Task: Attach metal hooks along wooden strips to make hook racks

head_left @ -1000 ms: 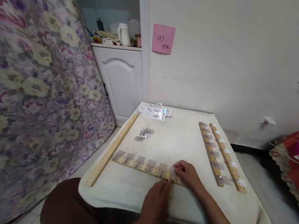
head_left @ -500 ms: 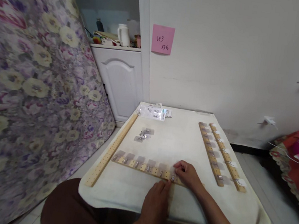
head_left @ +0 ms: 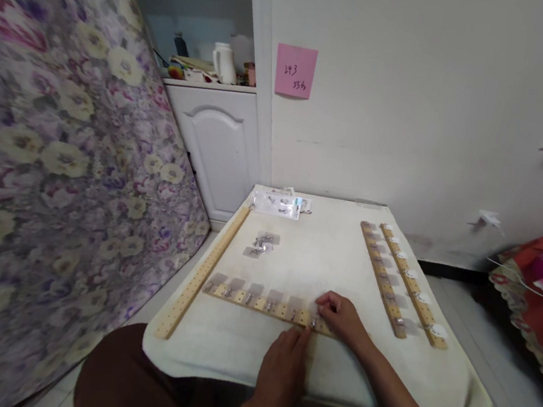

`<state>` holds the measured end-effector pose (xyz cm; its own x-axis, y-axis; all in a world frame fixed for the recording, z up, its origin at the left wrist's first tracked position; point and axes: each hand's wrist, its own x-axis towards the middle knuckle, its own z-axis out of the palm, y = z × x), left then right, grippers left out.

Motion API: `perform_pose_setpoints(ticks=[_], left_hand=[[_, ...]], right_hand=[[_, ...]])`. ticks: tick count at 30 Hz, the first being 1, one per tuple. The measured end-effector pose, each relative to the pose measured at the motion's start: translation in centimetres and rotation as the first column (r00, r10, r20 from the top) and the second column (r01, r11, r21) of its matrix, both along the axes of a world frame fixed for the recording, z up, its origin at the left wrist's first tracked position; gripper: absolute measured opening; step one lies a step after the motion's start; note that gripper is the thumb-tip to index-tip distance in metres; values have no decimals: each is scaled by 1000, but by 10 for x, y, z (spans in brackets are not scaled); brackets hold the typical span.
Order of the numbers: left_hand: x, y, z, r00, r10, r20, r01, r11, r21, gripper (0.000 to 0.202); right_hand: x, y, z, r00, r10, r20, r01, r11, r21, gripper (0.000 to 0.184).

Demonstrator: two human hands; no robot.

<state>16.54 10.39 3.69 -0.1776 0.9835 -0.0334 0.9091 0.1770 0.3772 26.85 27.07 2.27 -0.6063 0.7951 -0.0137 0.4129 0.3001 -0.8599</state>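
A wooden strip with small holes lies crosswise before me. Along it sit several small shiny metal pieces, each with a clear plastic square behind it. My left hand touches the strip's near edge, its fingers drawn together at the metal piece nearest the right end. Above that same piece, the thumb and fingers of my right hand are pinched at its clear square, which they partly cover. The strip's right end is partly hidden by the right hand.
A bare holed strip runs along the table's left side. Two filled strips lie at the right. Loose metal pieces with clear squares and a clear package lie farther back on the cream cloth.
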Motion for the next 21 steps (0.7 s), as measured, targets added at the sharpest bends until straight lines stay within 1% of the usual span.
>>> perform_pose_setpoints(ticks=[10,14,21], left_hand=[[0,0,0,1000,-2,-6,1,1000,-14,59],[0,0,-2,1000,-8,-13,8,1000,5,61],[0,0,-2,1000,-5,3,5,1000,-3,59]], right_hand=[[0,1,0,1000,-2,3,2,1000,14,18],[0,0,1,1000,0,-4,0,1000,9,18],[1,1,0,1000,3,-5,-3,1000,10,17]])
